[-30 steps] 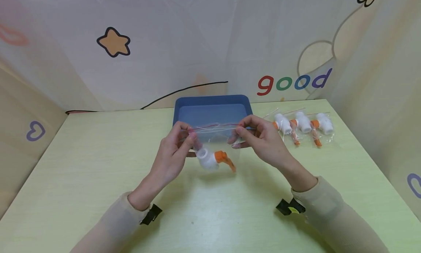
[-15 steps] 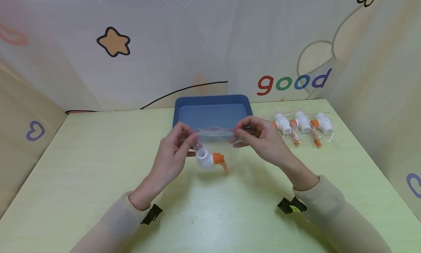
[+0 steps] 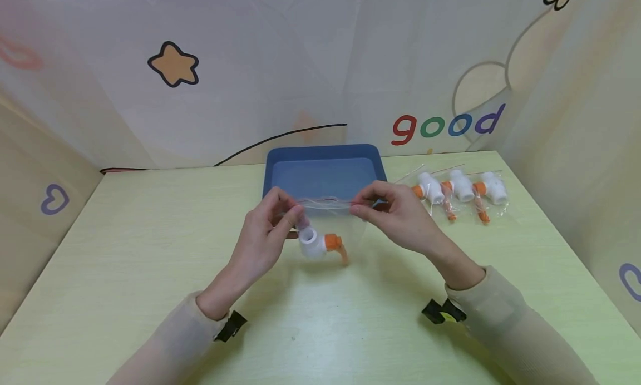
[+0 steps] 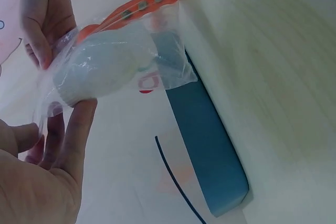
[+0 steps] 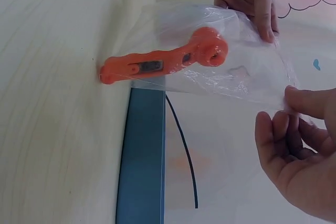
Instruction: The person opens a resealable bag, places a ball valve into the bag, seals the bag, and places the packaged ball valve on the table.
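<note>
A clear zip bag point(image 3: 353, 229) hangs above the table between both hands. Inside it is a white plastic ball valve point(image 3: 311, 243) with an orange handle point(image 5: 152, 65). My left hand point(image 3: 257, 235) pinches the bag's upper left corner between thumb and fingers, and some of its fingers lie against the white valve body point(image 4: 105, 66) in the left wrist view. At the upper right corner, my right hand point(image 3: 400, 215) pinches the red-lined zip edge. The right wrist view shows the bag's top stretched between the two hands.
A blue tray point(image 3: 325, 152) stands behind the hands at the back of the table. To its right lie several bagged white valves point(image 3: 461, 186) with orange handles. A printed cloth point(image 3: 280, 68) hangs behind the table point(image 3: 150, 251).
The right hand has moved slightly left and down along the bag's top edge. The bag and valve have shifted a little left, while the left hand has barely moved.
</note>
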### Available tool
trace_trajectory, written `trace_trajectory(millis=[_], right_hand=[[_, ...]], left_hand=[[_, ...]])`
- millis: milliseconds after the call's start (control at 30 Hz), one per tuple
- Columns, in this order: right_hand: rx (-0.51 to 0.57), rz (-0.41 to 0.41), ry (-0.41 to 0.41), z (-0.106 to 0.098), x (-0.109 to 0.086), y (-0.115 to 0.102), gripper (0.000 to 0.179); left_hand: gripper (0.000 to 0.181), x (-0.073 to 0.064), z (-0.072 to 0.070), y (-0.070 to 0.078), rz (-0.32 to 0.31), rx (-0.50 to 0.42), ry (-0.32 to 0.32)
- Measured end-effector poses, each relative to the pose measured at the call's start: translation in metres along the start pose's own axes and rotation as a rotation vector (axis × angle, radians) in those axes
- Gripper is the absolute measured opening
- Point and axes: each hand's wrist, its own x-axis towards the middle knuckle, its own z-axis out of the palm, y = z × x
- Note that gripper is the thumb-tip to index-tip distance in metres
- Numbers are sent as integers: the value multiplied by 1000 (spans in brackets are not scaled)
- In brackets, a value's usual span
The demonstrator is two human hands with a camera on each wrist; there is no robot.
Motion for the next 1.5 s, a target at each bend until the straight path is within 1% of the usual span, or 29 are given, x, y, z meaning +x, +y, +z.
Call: trace_trajectory(millis=[200, 333, 467, 567, 700, 933, 1100, 1233, 1333, 1500], right_hand=[[-14, 11, 18, 0, -1, -3, 5], [-14, 23, 15, 0, 0, -3, 6], [-12, 36, 18, -1, 0, -2, 7], [1, 42, 17, -1, 0, -1, 7], [8, 41, 14, -1, 0, -1, 7], [-39, 22, -9, -1, 1, -2, 8], [-112, 5, -34, 1, 1, -5, 14], [-155, -24, -34, 5, 2, -7, 15], [-149, -50, -25, 7, 3, -7, 10], [-135, -56, -24, 7, 4, -7, 7]], left_hand=[[5, 0, -3, 1, -1, 41, -50], [7, 0, -4, 2, -19, 36, -87], [9, -1, -5, 1, -18, 38, -113], [7, -2, -5, 1, 7, 64, -87], [4, -1, -5, 0, 57, 101, -29], [5, -1, -4, -1, 126, 159, 29], [6, -1, -3, -2, 155, 198, 55], [5, -2, -2, -2, 177, 197, 71], [4, -2, -2, -1, 189, 196, 77], [4, -2, -1, -2, 185, 192, 83]])
